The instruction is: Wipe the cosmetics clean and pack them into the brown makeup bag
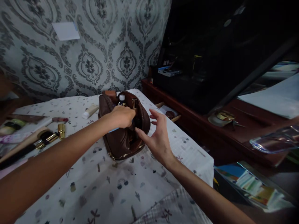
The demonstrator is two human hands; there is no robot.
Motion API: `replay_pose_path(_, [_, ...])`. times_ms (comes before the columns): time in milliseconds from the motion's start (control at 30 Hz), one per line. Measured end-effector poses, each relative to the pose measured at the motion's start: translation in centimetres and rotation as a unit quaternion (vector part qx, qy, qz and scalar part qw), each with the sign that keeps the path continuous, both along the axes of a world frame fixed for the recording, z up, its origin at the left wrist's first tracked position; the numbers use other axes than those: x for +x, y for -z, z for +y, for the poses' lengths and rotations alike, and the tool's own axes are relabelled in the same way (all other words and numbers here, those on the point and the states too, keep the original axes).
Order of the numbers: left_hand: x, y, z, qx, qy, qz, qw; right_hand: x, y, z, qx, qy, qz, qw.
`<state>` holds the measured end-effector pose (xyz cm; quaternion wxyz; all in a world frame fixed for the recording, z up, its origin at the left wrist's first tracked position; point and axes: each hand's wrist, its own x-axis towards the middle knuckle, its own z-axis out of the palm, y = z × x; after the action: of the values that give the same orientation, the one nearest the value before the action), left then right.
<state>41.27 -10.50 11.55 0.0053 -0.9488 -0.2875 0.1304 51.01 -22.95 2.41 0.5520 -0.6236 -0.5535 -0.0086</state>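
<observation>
A brown leather-look cosmetic bag [116, 140] stands unzipped on the patterned cloth. My left hand [123, 116] reaches down into its opening with the fingers curled; whatever they hold is hidden inside. At the bag's right side is my right hand [158, 133], thumb and fingers spread apart, the thumb at the rim of the opening. Behind my left hand, a dark bottle with a white cap [121, 99] and a gold-and-dark tube [134, 102] stick up in the bag.
A cream tube [90, 111] lies left of the bag. Farther left are a gold cap [61, 130], a black-and-gold cosmetic tube [44, 141] and several other items. On the right, a dark red cabinet [198, 130] with an open drawer [169, 112] borders the cloth-covered surface [112, 189].
</observation>
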Motion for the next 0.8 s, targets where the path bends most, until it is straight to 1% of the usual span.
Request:
replay_pose_path(67, [0.0, 0.0, -0.1, 0.014, -0.011, 0.033, 0.999, 0.5, 0.1, 0.3, -0.019, -0.023, -0.001, 1.0])
replay_pose_path(167, [0.0, 0.2, -0.2, 0.007, -0.011, 0.05, 0.999, 1.3, -0.2, 0.4, -0.064, -0.043, -0.043, 0.996])
replay_pose_path(267, [0.0, 1.0, -0.1, 0.004, -0.01, 0.033, 0.999, 1.9, -1.0, 0.3, -0.112, -0.058, -0.1, 0.987])
replay_pose_path(333, [-0.1, 1.6, 0.2, 0.001, -0.012, 0.017, 1.0, 2.0, -1.9, 0.4, -0.162, -0.069, -0.137, 0.975])
replay_pose_path(433, [-0.6, 2.3, 0.5, -0.016, -0.014, -0.013, 1.0, 1.8, -2.9, 0.6, -0.231, -0.065, -0.177, 0.954])
replay_pose_path(533, [-1.2, 2.4, 0.6, -0.034, -0.025, -0.05, 0.998, 1.7, -3.3, 0.7, -0.232, -0.066, -0.182, 0.953])
replay_pose_path(633, [-1.6, 2.5, 0.8, -0.042, -0.035, -0.074, 0.996, 1.8, -3.2, 0.7, -0.217, -0.082, -0.168, 0.958])
replay_pose_path(800, [-1.6, 2.9, 1.3, -0.053, -0.023, -0.092, 0.994, 2.2, -3.0, 0.6, -0.209, -0.116, -0.156, 0.958])
